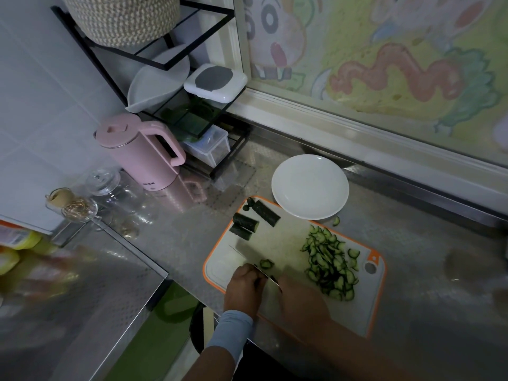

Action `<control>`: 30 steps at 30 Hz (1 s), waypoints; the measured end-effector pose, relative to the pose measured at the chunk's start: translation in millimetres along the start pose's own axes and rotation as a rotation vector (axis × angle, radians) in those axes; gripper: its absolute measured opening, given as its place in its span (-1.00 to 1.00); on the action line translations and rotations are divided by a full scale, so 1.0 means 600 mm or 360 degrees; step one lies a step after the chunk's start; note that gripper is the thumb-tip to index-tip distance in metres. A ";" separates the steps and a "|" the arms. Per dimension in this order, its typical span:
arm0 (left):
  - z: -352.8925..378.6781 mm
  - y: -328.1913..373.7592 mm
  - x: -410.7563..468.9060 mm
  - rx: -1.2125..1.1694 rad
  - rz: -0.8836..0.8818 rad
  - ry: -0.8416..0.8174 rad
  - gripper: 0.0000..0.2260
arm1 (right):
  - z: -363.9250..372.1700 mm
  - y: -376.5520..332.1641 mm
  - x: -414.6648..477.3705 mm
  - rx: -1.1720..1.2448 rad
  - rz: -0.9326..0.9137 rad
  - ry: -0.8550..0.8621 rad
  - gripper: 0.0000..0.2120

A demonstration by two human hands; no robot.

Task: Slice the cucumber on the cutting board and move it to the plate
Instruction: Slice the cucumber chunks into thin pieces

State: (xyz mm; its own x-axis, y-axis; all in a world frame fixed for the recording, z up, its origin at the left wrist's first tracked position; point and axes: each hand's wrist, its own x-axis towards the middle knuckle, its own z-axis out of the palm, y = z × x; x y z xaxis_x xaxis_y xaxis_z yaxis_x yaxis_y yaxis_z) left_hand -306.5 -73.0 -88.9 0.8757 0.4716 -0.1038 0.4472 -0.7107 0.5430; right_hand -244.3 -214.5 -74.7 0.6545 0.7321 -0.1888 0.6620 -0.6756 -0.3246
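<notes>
Lower centre: right hand (302,306) fingers wrap the knife (255,251); left hand (243,290) fingers curl, their hold hidden. Best tuck fingertips, knuckles guiding the blade, matching the thin cucumber slices (330,265).

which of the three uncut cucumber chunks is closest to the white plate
The longest dark green cucumber chunk, lying diagonally just beside the round white plate; the two shorter chunks lie left of it, farther away.

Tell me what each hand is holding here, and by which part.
Right hand grips the knife by its dark handle. Left hand: fingers curl beside the blade; what they hold, if anything, is hidden.
</notes>
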 end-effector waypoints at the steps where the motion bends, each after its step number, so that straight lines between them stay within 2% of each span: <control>1: 0.000 0.000 0.000 -0.0005 0.0000 0.0002 -0.91 | 0.004 -0.007 0.008 -0.0031 -0.0003 -0.0014 -0.60; 2: 0.000 0.000 0.000 -0.0009 0.0000 0.0006 -0.93 | 0.010 -0.012 0.015 -0.0015 -0.0004 0.0042 -0.57; 5: -0.003 0.001 -0.001 0.0036 -0.0055 -0.0016 -0.96 | -0.001 -0.024 0.024 0.0087 -0.0020 0.0122 -0.67; 7: -0.006 0.002 0.000 0.0065 -0.0046 -0.0022 -0.93 | -0.012 -0.028 0.026 0.0112 0.0021 -0.0019 -0.63; 10: -0.010 0.005 0.000 0.0060 -0.0034 -0.0012 -0.89 | -0.009 -0.015 0.014 0.0148 0.0052 -0.0008 -0.62; 12: -0.010 0.003 0.000 0.0057 -0.0026 -0.0012 -0.88 | -0.017 -0.006 -0.001 0.0067 0.0039 0.0061 -0.70; 16: -0.010 0.002 0.000 0.0046 0.0000 -0.0023 -0.89 | -0.030 0.017 -0.038 0.0182 0.0068 -0.0121 -0.70; 26: -0.012 0.002 -0.002 0.0049 0.0002 0.0002 -0.94 | -0.028 0.017 -0.041 0.0197 0.0119 -0.0200 -0.74; 28: -0.008 -0.001 -0.005 0.0031 0.0031 0.0008 -0.98 | -0.016 0.014 -0.031 0.0183 0.0096 -0.0165 -0.76; 30: -0.005 -0.002 -0.008 0.0010 0.0049 0.0012 -0.92 | -0.009 0.011 -0.014 0.0076 0.0017 -0.0016 -0.80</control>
State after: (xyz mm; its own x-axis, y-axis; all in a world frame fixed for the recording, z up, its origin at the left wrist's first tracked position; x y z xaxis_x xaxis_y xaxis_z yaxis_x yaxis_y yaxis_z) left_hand -311.4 -72.8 -86.3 0.8876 0.4535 -0.0806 0.4211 -0.7283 0.5406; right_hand -243.4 -225.7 -70.0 0.6575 0.7258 -0.2021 0.6366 -0.6787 -0.3663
